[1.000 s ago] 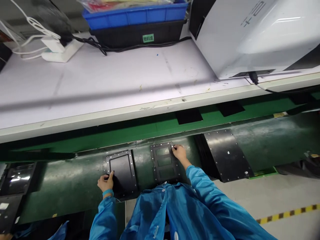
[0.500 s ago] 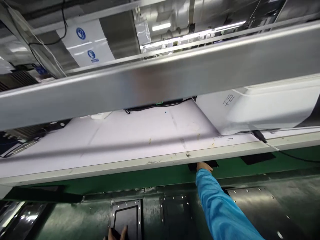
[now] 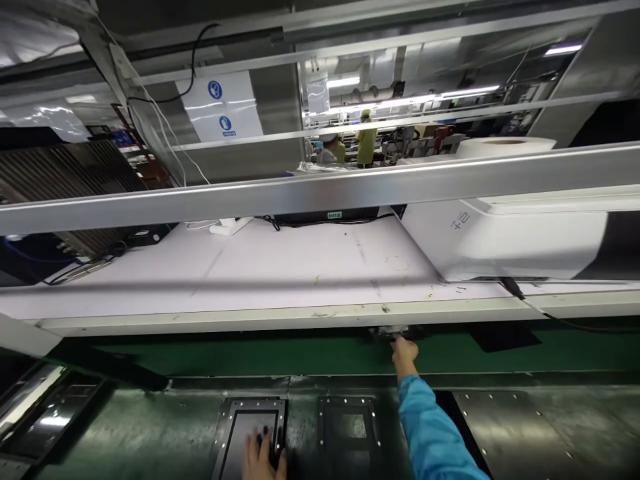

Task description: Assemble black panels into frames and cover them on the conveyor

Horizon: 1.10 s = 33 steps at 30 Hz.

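My right hand (image 3: pixel 404 355), in a blue sleeve (image 3: pixel 430 420), reaches under the shelf edge to the green belt (image 3: pixel 310 353). Its fingers are closed on the near edge of a thin dark flat piece (image 3: pixel 395 331), blurred and shiny on top. At the bottom, my left hand (image 3: pixel 263 457) is over a dark rectangular framed plate (image 3: pixel 250 433) with bright screw heads. The left fingers are apart and a little smeared; something black shows near their tips. To its right lies a second dark framed plate (image 3: pixel 349 423) with a small pale window.
Another dark sheet (image 3: pixel 503 335) lies on the belt to the right. Above runs a white shelf (image 3: pixel 280 267) with a white machine (image 3: pixel 520 240) and its cable. A metal bar (image 3: pixel 300 193) crosses in front. At right is a larger metal plate (image 3: pixel 515 433). People (image 3: pixel 367 143) stand far behind.
My left hand has come farther up over the framed plate. The right hand stays at the belt, and the dark piece there now looks blurred and shiny. The camera view has shifted and levelled.
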### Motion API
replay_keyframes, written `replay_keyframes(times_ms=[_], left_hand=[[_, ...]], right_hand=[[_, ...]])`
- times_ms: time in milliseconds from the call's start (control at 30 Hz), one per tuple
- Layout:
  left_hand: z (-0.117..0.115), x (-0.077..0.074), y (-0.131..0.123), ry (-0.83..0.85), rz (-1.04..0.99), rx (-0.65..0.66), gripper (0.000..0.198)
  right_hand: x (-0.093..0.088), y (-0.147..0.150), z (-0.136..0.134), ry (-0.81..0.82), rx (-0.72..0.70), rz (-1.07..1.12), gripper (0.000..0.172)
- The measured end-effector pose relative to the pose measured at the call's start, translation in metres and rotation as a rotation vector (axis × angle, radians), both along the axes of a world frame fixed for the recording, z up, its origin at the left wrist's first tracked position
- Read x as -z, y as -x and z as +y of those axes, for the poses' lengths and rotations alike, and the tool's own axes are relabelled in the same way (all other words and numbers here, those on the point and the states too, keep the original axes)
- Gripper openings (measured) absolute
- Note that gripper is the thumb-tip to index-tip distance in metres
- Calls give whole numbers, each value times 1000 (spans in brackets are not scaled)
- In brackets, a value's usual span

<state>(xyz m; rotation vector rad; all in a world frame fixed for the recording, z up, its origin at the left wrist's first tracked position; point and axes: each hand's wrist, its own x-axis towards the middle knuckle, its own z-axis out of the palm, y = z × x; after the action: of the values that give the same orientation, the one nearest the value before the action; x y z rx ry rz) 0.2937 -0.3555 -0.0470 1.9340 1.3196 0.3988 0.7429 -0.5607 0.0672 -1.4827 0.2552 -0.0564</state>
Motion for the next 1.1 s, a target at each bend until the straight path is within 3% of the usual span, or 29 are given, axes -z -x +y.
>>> replay_keyframes(times_ms=[100, 167, 233, 300, 400, 500, 667, 900, 1000, 1100], left_hand=[[-31, -21, -32, 435, -439, 89, 68], [-54, -45, -46, 840, -615, 104, 75], [-75, -67, -48, 1132, -703, 133, 79], [-91, -77, -40, 1212, -752, 137, 70], [-109, -64, -12, 1157, -729, -9, 62], [-123, -40, 27, 1112, -658, -114, 65], [-143, -19, 61, 1142, -611, -96, 61], [-160, -19, 43, 1152, -760, -207, 54], [-162, -18, 31, 1193, -778, -194, 48], [-167, -15, 21, 1240, -765, -171, 45]], right_hand=[[13, 64, -5, -90, -4, 45, 62], [28, 124, -13, -193, -150, 72, 61], [42, 192, -24, -276, -325, 135, 59], [53, 254, -32, -321, -457, 233, 54], [68, 311, -38, -437, -582, 407, 49], [85, 324, -39, -527, -585, 550, 52], [96, 312, -39, -548, -575, 676, 39], [102, 309, -67, -243, -741, 743, 39], [103, 307, -76, -310, -901, 836, 42], [100, 303, -71, -439, -885, 790, 36]])
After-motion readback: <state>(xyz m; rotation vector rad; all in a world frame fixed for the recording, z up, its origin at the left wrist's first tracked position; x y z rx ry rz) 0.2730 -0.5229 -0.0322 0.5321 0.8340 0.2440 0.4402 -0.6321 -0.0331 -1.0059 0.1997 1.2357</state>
